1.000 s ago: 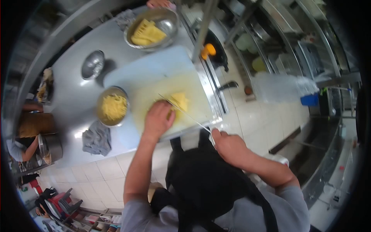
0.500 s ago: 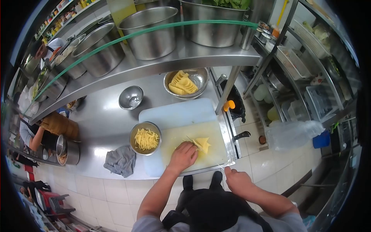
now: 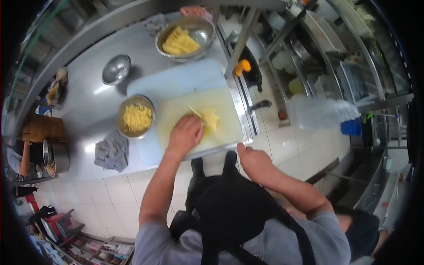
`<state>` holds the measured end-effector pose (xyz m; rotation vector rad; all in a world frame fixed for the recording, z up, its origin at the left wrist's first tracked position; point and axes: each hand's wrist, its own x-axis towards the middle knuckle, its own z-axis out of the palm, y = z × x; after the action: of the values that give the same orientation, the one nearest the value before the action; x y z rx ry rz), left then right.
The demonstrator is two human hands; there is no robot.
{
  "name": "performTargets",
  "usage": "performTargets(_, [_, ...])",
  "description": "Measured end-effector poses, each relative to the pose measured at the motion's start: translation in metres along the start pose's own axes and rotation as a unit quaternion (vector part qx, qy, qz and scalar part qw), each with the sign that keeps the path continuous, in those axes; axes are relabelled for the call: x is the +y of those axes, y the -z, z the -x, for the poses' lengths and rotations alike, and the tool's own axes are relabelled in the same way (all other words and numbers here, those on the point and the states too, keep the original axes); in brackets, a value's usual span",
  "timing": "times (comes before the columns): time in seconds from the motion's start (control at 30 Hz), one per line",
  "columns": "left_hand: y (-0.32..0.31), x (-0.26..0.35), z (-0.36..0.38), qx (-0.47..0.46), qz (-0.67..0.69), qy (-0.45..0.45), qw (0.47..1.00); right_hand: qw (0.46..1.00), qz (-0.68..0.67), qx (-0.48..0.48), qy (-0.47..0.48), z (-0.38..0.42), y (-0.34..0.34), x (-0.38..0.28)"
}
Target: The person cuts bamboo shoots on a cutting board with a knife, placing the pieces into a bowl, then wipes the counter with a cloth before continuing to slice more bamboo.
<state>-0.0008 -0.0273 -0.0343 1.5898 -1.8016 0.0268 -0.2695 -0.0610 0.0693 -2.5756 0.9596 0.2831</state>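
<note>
My left hand (image 3: 186, 134) presses with curled fingers on yellow vegetable slices (image 3: 210, 118), probably bamboo shoot, on the cutting board (image 3: 223, 100). Some of what lies beneath its fingertips is hidden. My right hand (image 3: 258, 165) is a fist at the board's near right corner, closed around a knife handle. The blade is seen almost edge-on and blurred. Left of the board, a steel bowl (image 3: 148, 102) holds thin yellow shreds (image 3: 137, 118). Larger ridged yellow pieces (image 3: 180, 42) lie in a wide steel bowl (image 3: 210, 34) beyond the board.
A small steel bowl (image 3: 116, 70) and a crumpled grey cloth (image 3: 112, 151) are on the steel table (image 3: 84, 115). At the right edge lies a black-handled knife (image 3: 261, 104). Shelving (image 3: 329, 42) stands to the right. Another person's arm (image 3: 25, 159) shows at far left; someone is close behind my right side.
My view has tilted down and turned, so the table sits higher and further left. My left hand stays on the slices. My right hand is still at the board's near corner.
</note>
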Motion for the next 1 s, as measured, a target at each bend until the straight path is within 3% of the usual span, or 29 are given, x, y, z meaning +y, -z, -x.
performTargets(0.47, [0.0,-0.019,-0.004,0.007,-0.045,0.013,0.999,0.99,-0.133,-0.046,-0.028,-0.002,-0.032,0.012])
performTargets(0.53, [0.004,-0.022,-0.007,-0.008,-0.058,0.081,0.995,0.987,-0.15,-0.057,-0.018,0.002,-0.025,0.015])
performTargets(0.67, [0.028,-0.006,-0.031,-0.001,-0.013,0.131,0.991,0.988,-0.149,-0.05,-0.015,0.008,-0.025,0.014])
performTargets(0.73, [0.043,0.002,-0.049,-0.068,-0.033,-0.017,0.997,0.989,-0.134,-0.05,-0.021,0.009,-0.022,0.009])
performTargets(0.77, [0.042,-0.006,-0.055,-0.065,-0.036,-0.018,0.997,0.991,-0.119,-0.053,-0.028,0.009,-0.021,0.007])
performTargets(0.83, [0.035,-0.024,-0.062,-0.326,-0.042,-0.054,0.943,0.994,-0.101,-0.044,-0.023,0.01,-0.021,0.005])
performTargets(0.87, [0.038,-0.023,-0.07,-0.325,-0.044,-0.053,0.943,0.995,-0.085,-0.037,-0.021,0.011,-0.021,0.004])
performTargets(0.93, [0.043,-0.014,-0.081,-0.424,-0.105,-0.025,0.899,0.997,-0.071,-0.032,-0.023,0.013,-0.019,0.0])
performTargets(1.0, [0.037,-0.018,-0.078,-0.371,-0.06,-0.033,0.926,0.998,-0.057,-0.022,-0.025,0.014,-0.023,0.001])
